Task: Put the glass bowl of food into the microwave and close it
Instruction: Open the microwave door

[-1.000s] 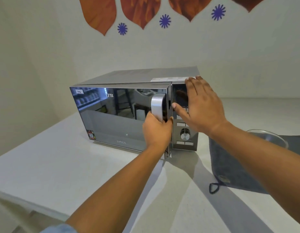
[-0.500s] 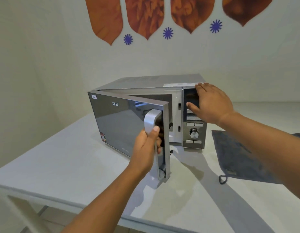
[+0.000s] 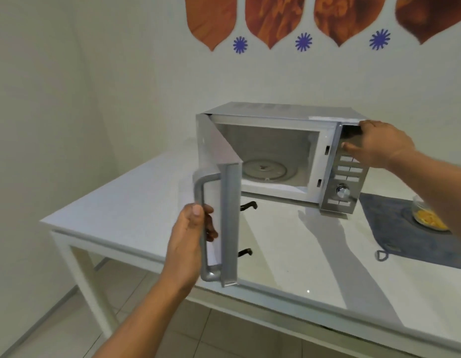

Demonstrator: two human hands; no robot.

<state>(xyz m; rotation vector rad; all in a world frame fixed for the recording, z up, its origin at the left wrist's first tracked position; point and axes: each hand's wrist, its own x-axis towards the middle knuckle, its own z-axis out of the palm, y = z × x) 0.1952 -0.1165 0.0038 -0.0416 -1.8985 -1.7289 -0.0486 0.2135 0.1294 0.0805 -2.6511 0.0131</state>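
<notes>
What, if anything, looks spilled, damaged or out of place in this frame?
Nothing stands out. The microwave sits open on the table, its turntable bare. The left hand holds the door handle, the right hand braces the top corner, and the glass bowl sits upright on the grey cloth.

A home kitchen corner: microwave [image 3: 281, 151] on a white table [image 3: 136, 202], tiled floor [image 3: 188, 332], decorated wall [image 3: 147, 73].

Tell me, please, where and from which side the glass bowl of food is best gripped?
Likely by the rim of the round clear glass bowl of orange food, coming from above with fingers spread: it sits upright on the grey cloth, and its smooth walls offer no handle.
</notes>
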